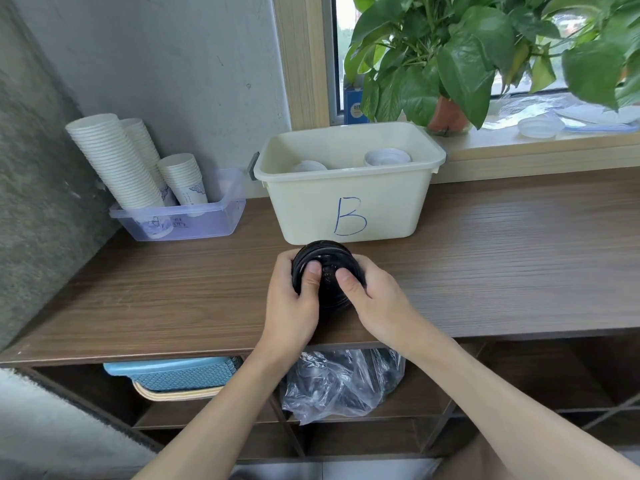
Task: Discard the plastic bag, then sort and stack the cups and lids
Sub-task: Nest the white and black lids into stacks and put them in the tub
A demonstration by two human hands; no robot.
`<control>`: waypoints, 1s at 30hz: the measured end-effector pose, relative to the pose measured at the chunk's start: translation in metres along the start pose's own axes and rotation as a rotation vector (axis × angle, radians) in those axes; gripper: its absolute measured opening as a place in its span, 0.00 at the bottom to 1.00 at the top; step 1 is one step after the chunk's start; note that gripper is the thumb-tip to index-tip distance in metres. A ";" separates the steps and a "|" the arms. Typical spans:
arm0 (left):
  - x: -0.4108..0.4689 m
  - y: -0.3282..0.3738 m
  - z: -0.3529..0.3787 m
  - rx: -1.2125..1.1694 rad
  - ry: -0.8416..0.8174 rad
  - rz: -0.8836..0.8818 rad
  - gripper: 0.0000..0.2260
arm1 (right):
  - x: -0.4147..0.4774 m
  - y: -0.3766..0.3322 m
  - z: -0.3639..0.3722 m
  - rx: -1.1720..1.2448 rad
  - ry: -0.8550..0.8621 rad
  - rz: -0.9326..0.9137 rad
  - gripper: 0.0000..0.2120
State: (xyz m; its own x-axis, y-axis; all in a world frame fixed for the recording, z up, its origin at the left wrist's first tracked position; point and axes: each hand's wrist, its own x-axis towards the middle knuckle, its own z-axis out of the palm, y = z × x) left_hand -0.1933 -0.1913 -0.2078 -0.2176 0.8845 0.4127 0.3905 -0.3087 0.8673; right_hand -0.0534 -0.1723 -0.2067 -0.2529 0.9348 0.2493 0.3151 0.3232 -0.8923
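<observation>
A stack of black lids (325, 263) stands on the wooden counter (485, 265) just in front of the cream bin marked B (349, 209). My left hand (294, 306) grips its left side and my right hand (374, 299) grips its right side, both thumbs on top. White lids (387, 157) lie inside the cream bin. Tall stacks of white paper cups (114, 161) lean in a clear plastic tub (207, 223) at the back left. A crumpled clear plastic bag (343, 386) hangs in the shelf below the counter edge.
A potted green plant (450, 64) stands on the windowsill at the back right, with clear lids and wrapping (540, 126) beside it. A blue basket (180, 375) sits in the lower shelf at left. A grey wall runs along the left.
</observation>
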 end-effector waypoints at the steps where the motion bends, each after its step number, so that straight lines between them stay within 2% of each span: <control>1: 0.001 -0.001 0.000 -0.013 -0.019 -0.009 0.05 | 0.000 0.001 0.000 -0.008 0.011 0.002 0.13; 6: 0.001 -0.005 -0.001 0.021 -0.090 -0.001 0.08 | -0.001 0.002 0.001 0.013 0.074 -0.042 0.12; 10: 0.001 -0.005 -0.001 0.080 -0.151 0.092 0.19 | -0.003 0.002 -0.001 0.021 0.083 -0.051 0.09; 15: -0.002 -0.002 -0.001 0.035 -0.193 0.076 0.22 | -0.004 0.002 -0.001 0.003 0.066 -0.051 0.09; 20: 0.001 -0.010 0.000 0.067 -0.158 0.090 0.21 | -0.004 0.004 0.002 -0.055 0.062 -0.069 0.10; 30: -0.005 -0.008 0.001 0.124 -0.052 0.089 0.12 | -0.007 0.004 0.005 -0.128 0.083 -0.117 0.10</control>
State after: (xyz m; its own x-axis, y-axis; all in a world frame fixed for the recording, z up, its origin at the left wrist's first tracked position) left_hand -0.1943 -0.1927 -0.2175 -0.1315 0.8736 0.4685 0.5141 -0.3440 0.7857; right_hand -0.0549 -0.1784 -0.2144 -0.2202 0.8970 0.3834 0.4027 0.4416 -0.8018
